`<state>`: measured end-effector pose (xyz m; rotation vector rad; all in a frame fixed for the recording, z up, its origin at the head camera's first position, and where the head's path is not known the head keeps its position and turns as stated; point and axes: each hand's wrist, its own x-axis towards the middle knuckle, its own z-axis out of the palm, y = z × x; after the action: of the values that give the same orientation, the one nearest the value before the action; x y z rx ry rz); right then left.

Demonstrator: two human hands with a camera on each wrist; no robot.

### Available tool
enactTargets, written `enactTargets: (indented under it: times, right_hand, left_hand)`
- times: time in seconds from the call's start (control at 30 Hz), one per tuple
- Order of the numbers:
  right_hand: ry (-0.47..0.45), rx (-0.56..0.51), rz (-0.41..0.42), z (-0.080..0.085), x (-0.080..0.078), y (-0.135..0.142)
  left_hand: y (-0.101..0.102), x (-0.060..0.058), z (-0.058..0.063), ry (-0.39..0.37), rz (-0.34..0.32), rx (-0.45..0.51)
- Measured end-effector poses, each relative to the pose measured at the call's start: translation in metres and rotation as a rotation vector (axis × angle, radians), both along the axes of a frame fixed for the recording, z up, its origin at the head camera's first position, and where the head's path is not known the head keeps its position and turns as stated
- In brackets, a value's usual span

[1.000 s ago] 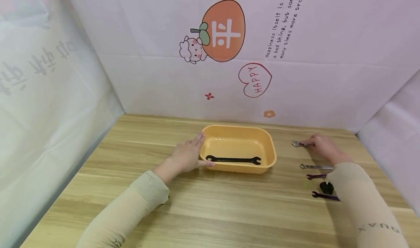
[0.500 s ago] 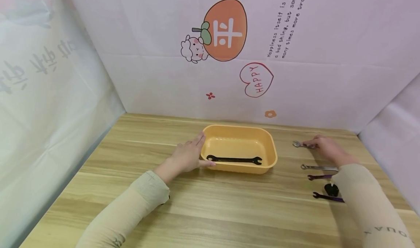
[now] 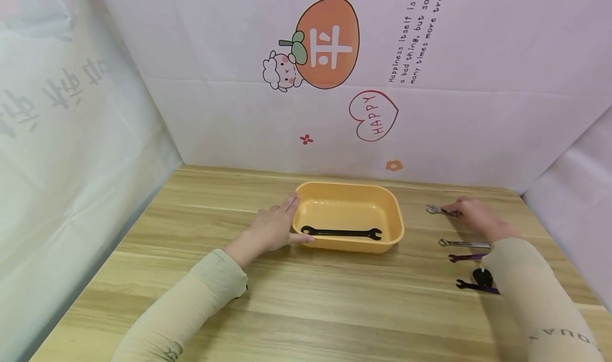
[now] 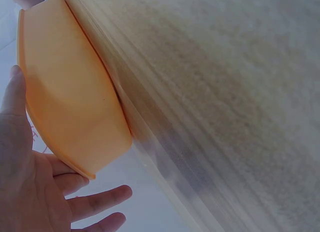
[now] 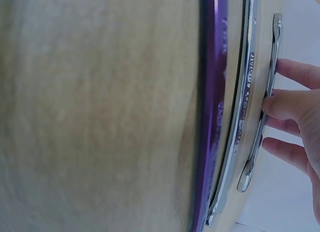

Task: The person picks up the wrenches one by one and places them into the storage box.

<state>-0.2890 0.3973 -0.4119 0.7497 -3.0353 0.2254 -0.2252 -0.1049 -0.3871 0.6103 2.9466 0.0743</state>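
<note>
My left hand [image 3: 273, 228] holds the left end of a yellow plastic box [image 3: 346, 247], its thumb over the near rim. In the left wrist view, some fingers [image 4: 95, 202] reach past the box's corner. A black combination wrench [image 3: 340, 233] lies inside along the near wall. At the right, my right hand [image 3: 473, 213] pinches a small silver combination wrench [image 3: 434, 209] at its middle. The right wrist view shows thumb and fingers on the wrench's shaft [image 5: 274, 52], close above the table.
Toward me from the right hand lie a longer silver wrench [image 3: 461, 244], a purple wrench [image 3: 461, 257] and a dark purple wrench [image 3: 470, 286], partly under the right sleeve. A black object [image 3: 483, 277] sits between the purple ones. White printed sheets [image 3: 229, 128] stand behind the wooden table [image 3: 334, 309].
In the head view, the right hand and forearm shift slightly right between the first two frames, then stay nearly still. The left hand and the box keep their place.
</note>
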Motion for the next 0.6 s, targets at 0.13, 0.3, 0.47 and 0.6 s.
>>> enactTargets:
  times: [0.13, 0.3, 0.47, 0.6]
  right_hand:
    - [-0.004, 0.0, 0.005, -0.0019, -0.002, 0.0012]
    - [-0.057, -0.041, -0.015, -0.0023, -0.0014, -0.0008]
    - [-0.095, -0.049, -0.037, -0.0006, -0.0001, -0.0062]
    - [-0.1, -0.043, -0.043, 0.0005, -0.0021, -0.008]
  left_hand:
    - [-0.0001, -0.0001, -0.0006, -0.001, 0.003, 0.004]
    - [-0.0003, -0.0001, -0.0005, -0.006, 0.001, 0.004]
    - [-0.0006, -0.0001, 0.0003, -0.01, 0.0, 0.01]
    - [-0.001, -0.0005, 0.0002, -0.007, 0.001, 0.004]
